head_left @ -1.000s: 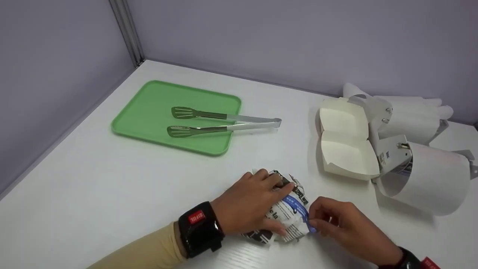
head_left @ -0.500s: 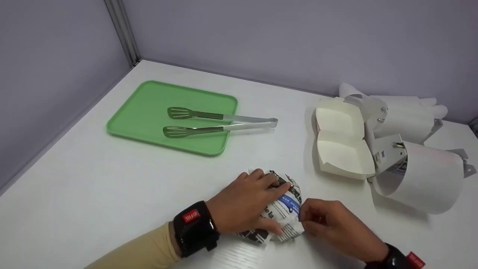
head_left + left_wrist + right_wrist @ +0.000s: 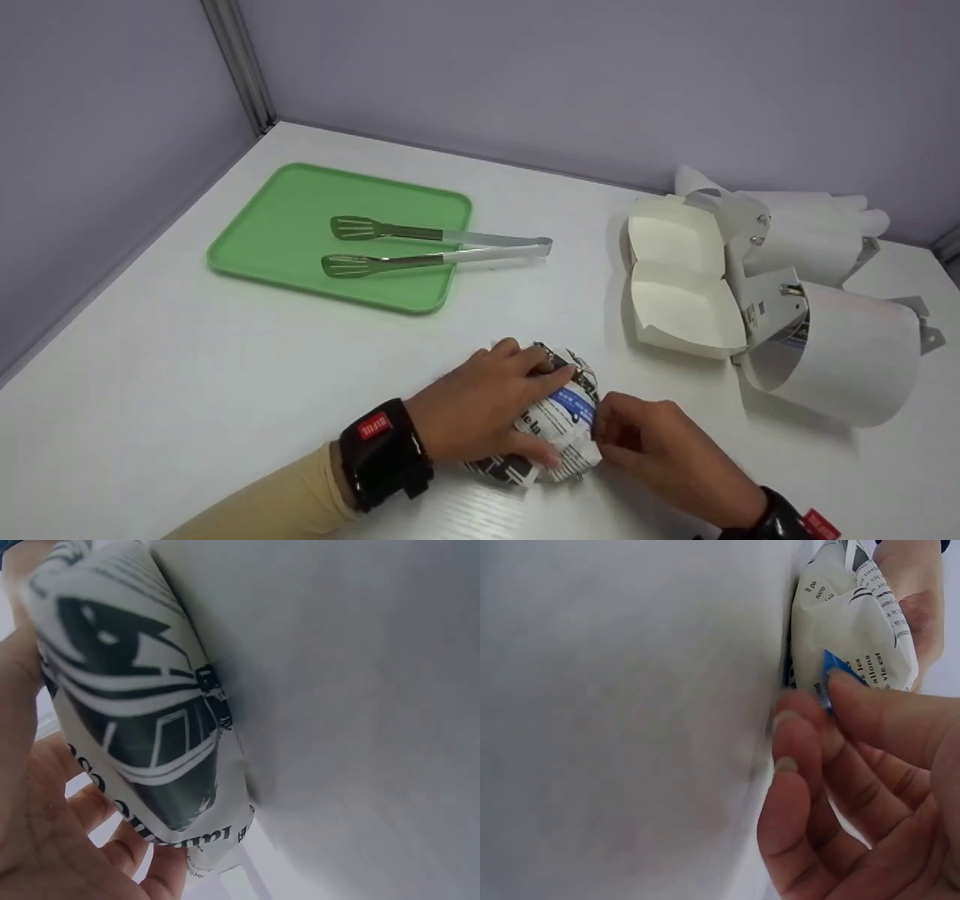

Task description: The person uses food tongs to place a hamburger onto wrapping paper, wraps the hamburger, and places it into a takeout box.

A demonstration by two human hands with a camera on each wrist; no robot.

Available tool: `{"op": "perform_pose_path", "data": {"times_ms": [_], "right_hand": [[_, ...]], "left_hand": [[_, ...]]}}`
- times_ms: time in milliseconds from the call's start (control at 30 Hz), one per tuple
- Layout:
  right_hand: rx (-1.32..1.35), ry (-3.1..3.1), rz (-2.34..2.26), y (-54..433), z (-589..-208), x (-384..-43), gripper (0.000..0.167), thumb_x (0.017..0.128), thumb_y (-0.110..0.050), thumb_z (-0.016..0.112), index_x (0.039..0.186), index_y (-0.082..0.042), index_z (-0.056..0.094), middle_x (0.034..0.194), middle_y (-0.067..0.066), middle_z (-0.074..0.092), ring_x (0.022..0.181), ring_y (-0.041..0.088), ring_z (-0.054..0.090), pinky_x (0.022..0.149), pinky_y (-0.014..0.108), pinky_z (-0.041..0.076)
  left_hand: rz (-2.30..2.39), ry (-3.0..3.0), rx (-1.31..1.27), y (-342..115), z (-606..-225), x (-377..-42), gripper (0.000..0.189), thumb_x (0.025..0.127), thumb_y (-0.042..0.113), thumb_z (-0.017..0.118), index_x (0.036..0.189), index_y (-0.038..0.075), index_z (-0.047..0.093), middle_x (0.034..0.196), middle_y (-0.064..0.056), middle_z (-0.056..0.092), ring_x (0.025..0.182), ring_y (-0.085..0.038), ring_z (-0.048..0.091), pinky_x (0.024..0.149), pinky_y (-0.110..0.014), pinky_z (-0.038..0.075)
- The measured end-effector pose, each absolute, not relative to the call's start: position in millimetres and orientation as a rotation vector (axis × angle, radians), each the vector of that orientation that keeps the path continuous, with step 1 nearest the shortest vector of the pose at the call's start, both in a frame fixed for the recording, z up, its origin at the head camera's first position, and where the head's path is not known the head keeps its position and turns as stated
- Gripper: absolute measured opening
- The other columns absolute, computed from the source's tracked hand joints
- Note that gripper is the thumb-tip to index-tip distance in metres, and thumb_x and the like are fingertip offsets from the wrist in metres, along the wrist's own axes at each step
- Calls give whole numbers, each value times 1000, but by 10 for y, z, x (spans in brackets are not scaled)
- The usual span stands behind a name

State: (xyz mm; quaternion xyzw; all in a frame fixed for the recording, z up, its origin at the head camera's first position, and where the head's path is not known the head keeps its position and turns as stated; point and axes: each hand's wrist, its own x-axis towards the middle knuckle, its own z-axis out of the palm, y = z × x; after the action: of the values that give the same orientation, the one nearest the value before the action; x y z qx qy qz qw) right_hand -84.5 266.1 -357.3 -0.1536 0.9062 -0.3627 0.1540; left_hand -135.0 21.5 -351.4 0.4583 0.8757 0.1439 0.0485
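Observation:
A round bundle [image 3: 551, 421] wrapped in newsprint-patterned paper lies on the white table. My left hand [image 3: 480, 409] holds it from the left, with fingers over its top and the thumb on its near side. In the left wrist view, that hand's palm and fingers bend around the wrapped bundle [image 3: 135, 682]. A blue printed strip [image 3: 574, 405] crosses the paper and runs to the bundle's right edge. There my right hand [image 3: 664, 454], fingers bent, pinches the end of the blue strip [image 3: 829, 671] between thumb and index finger, low against the bundle's side. The bundle's underside is hidden.
A green tray [image 3: 262, 232] is at the back left, with slotted metal tongs [image 3: 495, 247] lying across its right edge. An open cream-coloured carton [image 3: 682, 307] stands to the right. Beyond it are white curled-sheet holders [image 3: 847, 352] near the back wall.
My right hand has moved left and brought the blue strip's end in against the bundle's right edge. My left hand stays on the bundle. The whole view has shifted slightly.

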Motion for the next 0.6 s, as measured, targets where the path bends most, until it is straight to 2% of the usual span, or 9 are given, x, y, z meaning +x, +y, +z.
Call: {"op": "perform_pose_path", "data": {"times_ms": [300, 600], "right_hand": [[-470, 2617, -879, 2602, -3556, -840, 9, 90, -9, 72, 87, -17, 70, 74, -9, 60, 67, 3, 52, 58, 21, 44], [-435, 2545, -796, 2575, -3590, -834, 9, 90, -6, 69, 89, -15, 70, 72, -6, 57, 65, 6, 53, 55, 21, 42]], "left_hand": [[437, 2650, 1377, 214, -3503, -1357, 90, 84, 73, 60, 156, 23, 41, 136, -2, 57, 109, -18, 50, 92, -30, 48], [403, 2665, 1393, 221, -3523, -1355, 92, 84, 74, 58, 156, 20, 40, 139, -3, 56, 112, -19, 52, 96, -32, 50]]}}
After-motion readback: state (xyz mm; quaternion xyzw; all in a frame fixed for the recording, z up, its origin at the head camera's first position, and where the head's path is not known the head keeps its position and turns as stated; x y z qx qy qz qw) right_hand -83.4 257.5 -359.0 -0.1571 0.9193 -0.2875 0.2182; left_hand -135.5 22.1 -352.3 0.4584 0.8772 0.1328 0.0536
